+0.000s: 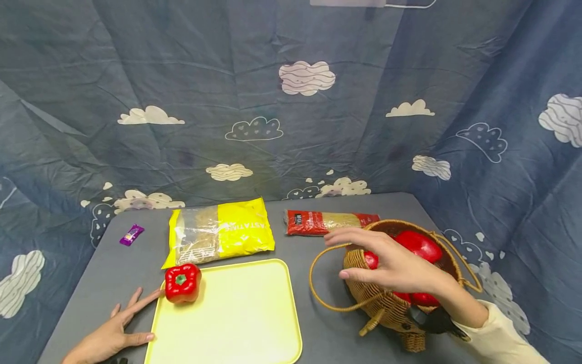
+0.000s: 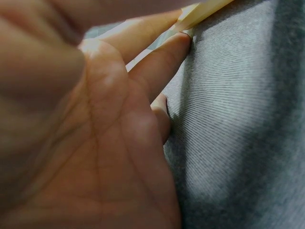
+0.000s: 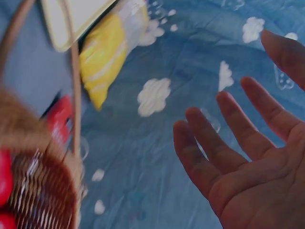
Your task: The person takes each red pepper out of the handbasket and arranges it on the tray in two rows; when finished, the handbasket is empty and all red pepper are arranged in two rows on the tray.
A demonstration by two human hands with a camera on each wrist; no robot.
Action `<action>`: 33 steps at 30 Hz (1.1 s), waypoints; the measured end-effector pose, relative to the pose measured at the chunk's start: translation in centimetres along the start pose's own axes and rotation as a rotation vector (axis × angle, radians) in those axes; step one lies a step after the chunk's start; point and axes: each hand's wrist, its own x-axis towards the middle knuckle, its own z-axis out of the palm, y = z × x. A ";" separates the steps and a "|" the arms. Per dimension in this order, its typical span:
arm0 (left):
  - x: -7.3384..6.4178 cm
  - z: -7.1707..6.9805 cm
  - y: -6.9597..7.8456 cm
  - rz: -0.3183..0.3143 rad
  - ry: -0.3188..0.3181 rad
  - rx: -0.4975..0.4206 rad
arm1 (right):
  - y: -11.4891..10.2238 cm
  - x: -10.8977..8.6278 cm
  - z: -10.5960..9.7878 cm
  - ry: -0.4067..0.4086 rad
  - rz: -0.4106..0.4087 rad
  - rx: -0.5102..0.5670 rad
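My left hand lies at the left side of a yellow tray, its fingers stretched out. Its index fingertip reaches the tray's rim, right beside a red bell pepper with a green stem that sits on the tray's far left corner. In the left wrist view, the palm and fingers show against the grey tabletop, by the tray's edge. Over a wicker basket at the right hovers my right hand, fingers extended and nothing held. Red vegetables fill the basket, partly hidden by that hand.
Behind the tray lies a yellow and clear pasta bag. A red pack of noodles lies behind the basket, and a small purple wrapped snack at the far left. The basket's looped handle sticks out leftward. A cloud-patterned curtain encloses the table.
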 end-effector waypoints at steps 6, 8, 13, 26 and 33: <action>0.1 0.1 0.3 -0.026 0.014 0.037 | 2.2 -2.5 -2.0 0.050 0.049 -0.073; 0.1 0.1 0.3 -0.020 0.019 0.037 | 3.2 -3.2 -2.6 0.074 0.066 -0.097; 0.0 0.2 0.2 -0.005 0.027 0.038 | 5.8 -5.0 -3.6 0.116 0.134 -0.115; 0.1 0.1 0.2 -0.021 0.011 0.036 | 11.0 -8.4 -4.8 0.088 0.258 -0.174; 0.1 0.0 0.1 -0.042 0.002 0.032 | 12.7 -9.6 -4.5 0.073 0.305 -0.127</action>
